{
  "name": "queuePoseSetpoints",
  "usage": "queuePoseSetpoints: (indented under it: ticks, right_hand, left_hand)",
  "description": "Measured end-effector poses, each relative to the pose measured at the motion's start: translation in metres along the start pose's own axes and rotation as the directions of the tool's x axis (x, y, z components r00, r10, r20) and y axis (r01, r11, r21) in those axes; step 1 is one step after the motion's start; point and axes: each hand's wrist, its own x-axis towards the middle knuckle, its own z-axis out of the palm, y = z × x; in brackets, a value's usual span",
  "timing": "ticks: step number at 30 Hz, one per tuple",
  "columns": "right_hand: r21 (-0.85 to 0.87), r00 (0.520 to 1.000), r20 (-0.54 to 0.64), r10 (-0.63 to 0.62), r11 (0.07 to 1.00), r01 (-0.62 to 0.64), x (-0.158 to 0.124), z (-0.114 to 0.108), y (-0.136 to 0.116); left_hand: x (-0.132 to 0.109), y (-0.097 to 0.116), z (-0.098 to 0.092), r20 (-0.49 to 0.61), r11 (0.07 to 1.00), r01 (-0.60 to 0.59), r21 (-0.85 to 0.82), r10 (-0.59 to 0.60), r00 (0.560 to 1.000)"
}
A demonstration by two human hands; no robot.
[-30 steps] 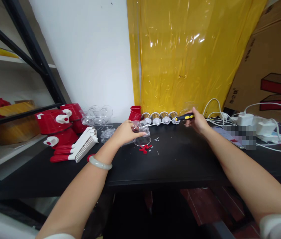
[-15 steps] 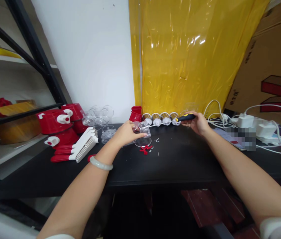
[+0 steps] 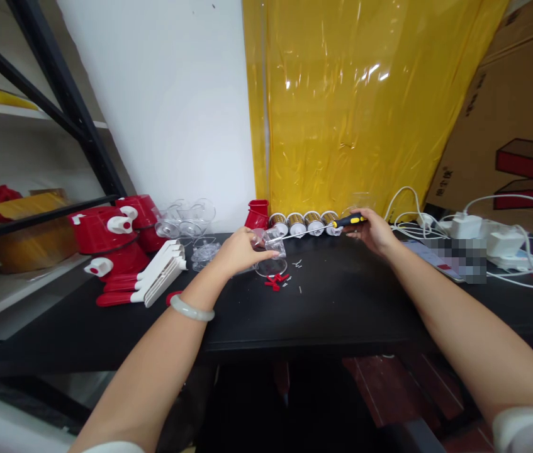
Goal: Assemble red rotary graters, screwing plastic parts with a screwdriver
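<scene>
My left hand grips a small clear plastic part just above the black table. My right hand is closed round the yellow and black handle of a screwdriver. Its thin shaft runs left and its tip meets the clear part. Below the part lie a clear round disc, small red plastic pieces and a few loose screws. A pale bangle sits on my left wrist.
Red bases, white slatted parts and clear domes stand at the left. A red cup and several cylinders line the yellow sheet. White chargers and cables lie at the right. A metal shelf rack stands left.
Both hands stay almost in place. The screwdriver handle shifted slightly in my right hand, with the tip kept at the clear part.
</scene>
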Motion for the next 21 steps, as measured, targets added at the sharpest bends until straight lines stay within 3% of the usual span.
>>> queuePoseSetpoints:
  ticks: [6,10,14,21]
  right_hand:
    - [-0.137,0.994,-0.020,-0.107,0.985,0.103,0.0019,-0.0033,0.0049]
    - [-0.011,1.000,0.018,0.017,1.000,-0.017,0.0014,-0.0042,0.0023]
    - [0.054,0.997,0.080,-0.014,0.999,0.010,-0.0015,-0.0041,-0.0023]
    - [-0.134,0.997,0.025,-0.077,0.988,0.079,-0.0002,-0.0044,-0.0024]
  left_hand:
    - [0.0000,-0.0007,0.0001,-0.008,1.000,-0.026,-0.015,0.026,1.000]
    - [-0.0001,-0.0010,0.0006,-0.011,1.000,-0.016,-0.016,0.015,1.000]
    - [0.0001,-0.0013,0.0013,-0.013,1.000,-0.011,-0.009,0.011,1.000]
    - [0.0008,-0.0038,0.0013,0.001,1.000,-0.019,0.002,0.019,1.000]
